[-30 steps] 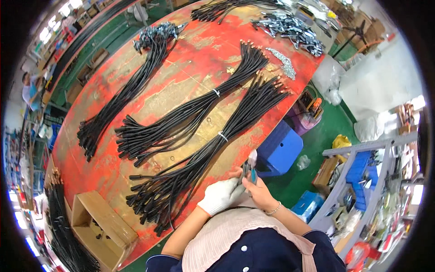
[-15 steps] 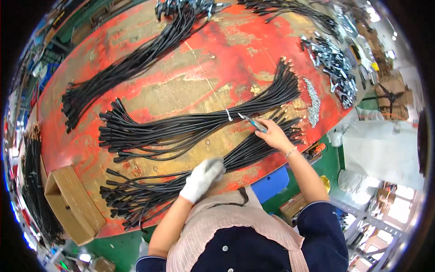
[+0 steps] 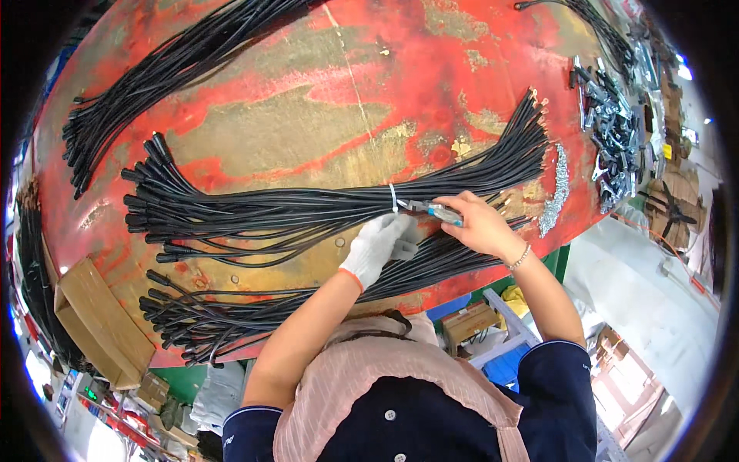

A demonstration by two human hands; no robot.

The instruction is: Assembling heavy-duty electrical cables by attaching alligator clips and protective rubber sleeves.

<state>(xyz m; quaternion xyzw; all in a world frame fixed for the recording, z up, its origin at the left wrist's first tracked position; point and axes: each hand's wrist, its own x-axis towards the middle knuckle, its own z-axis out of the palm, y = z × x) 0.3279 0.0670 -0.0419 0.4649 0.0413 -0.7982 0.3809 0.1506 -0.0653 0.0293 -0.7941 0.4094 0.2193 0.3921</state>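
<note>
Cable bundle [image 3: 308, 208] lay across the middle of the worn red counter [image 3: 431, 69], black leads gathered at one white tie [image 3: 393, 198] approx. at mid-length. Left hand [image 3: 379, 245], in a white knit glove, rested curled on the leads just below the tie, fingers pressed together against the cables. Right hand [image 3: 479, 223], bare, pinched a small grey-and-blue hand tool [image 3: 435, 209], its tip touching the tie.

Handling, judged: bundle looked light but floppy, rubbery sheaths w/ fair grip; loose ends would fan and sag if lifted from one end. Best hold would be at the tie, where the leads are bound tight, w/ a second hand under the splayed plugs.

Long axis ran left-right across the picture, slightly bowed; moulded plug ends [image 3: 146, 208] fanned out toward the person's left, thinner ends [image 3: 531, 123] pointing right and up toward the far edge.

Outward: second bundle [image 3: 254, 308] just beside, nearer the person, running parallel; third bundle [image 3: 154, 77] well apart at the far left. Pile of metal clips [image 3: 608, 131] at right, cardboard box [image 3: 96, 323] at the counter's near-left corner.
</note>
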